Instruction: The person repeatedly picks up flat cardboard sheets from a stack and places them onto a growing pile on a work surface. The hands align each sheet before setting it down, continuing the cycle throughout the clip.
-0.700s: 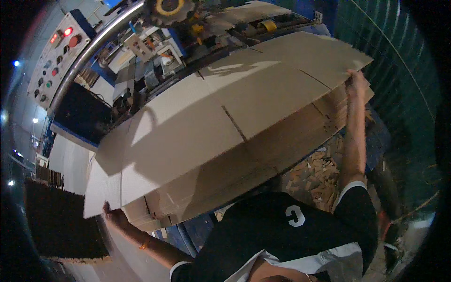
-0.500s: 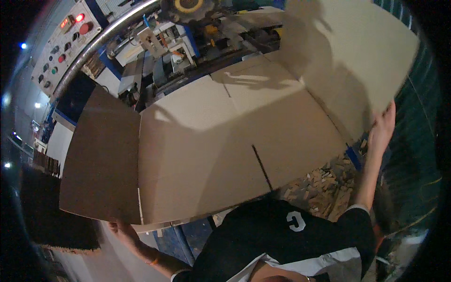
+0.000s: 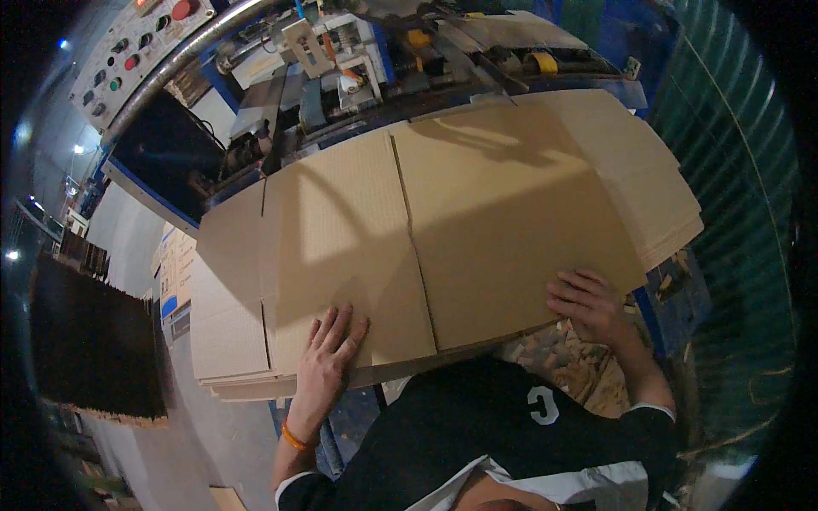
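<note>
A large brown cardboard box blank [image 3: 503,255] lies folded flat in front of me, its two panels meeting at a dark seam near the middle. More cardboard layers show below it along the near edge. My left hand [image 3: 331,347] rests on the left panel near that edge, fingers spread. Over the right panel's near edge lies my right hand [image 3: 590,305], its fingers stretched out on the cardboard; the thumb is hidden. An orange band [image 3: 293,436] circles my left wrist.
Behind the cardboard stands a machine [image 3: 345,60] with a metal rail [image 3: 183,72] and a button panel [image 3: 132,55]. A dark stack of sheets [image 3: 94,341] is on the left. Cardboard scraps [image 3: 588,366] lie below the near edge. Green corrugated sheeting [image 3: 724,170] borders the right.
Both raised side panels have been folded inward and now lie flat. My hands have moved in from the outer edges of the panels onto the folded cardboard.
</note>
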A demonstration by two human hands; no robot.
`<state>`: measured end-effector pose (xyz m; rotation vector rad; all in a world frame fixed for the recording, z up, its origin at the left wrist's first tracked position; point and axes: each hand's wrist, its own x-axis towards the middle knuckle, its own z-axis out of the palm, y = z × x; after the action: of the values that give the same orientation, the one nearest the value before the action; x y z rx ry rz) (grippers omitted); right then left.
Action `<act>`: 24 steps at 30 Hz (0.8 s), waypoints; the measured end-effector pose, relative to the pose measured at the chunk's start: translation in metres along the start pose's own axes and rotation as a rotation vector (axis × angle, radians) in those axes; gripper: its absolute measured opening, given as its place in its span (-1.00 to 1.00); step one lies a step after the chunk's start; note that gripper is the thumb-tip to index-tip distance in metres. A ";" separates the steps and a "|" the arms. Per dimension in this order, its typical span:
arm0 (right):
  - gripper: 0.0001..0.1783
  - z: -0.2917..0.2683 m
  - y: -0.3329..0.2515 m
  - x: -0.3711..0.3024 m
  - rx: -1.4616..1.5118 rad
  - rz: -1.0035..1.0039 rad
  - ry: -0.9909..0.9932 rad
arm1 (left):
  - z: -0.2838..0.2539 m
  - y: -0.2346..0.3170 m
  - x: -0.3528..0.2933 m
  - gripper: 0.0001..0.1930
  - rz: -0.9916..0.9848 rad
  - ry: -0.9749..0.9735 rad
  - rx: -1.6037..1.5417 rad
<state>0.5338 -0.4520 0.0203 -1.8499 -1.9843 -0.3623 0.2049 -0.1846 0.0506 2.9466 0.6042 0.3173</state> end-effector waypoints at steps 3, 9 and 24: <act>-0.44 -0.001 0.016 0.006 0.063 -0.027 -0.087 | 0.003 -0.004 -0.002 -0.57 -0.009 -0.010 0.036; -0.32 0.004 0.067 0.040 -0.003 0.128 -0.293 | 0.000 -0.034 0.017 -0.45 0.023 0.073 0.002; -0.33 0.066 0.201 0.167 -0.076 0.375 -0.230 | 0.033 -0.127 0.175 -0.48 0.036 0.346 0.065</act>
<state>0.7190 -0.2559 0.0212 -2.3457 -1.7226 -0.1185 0.3223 -0.0011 0.0303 2.9870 0.6081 0.8379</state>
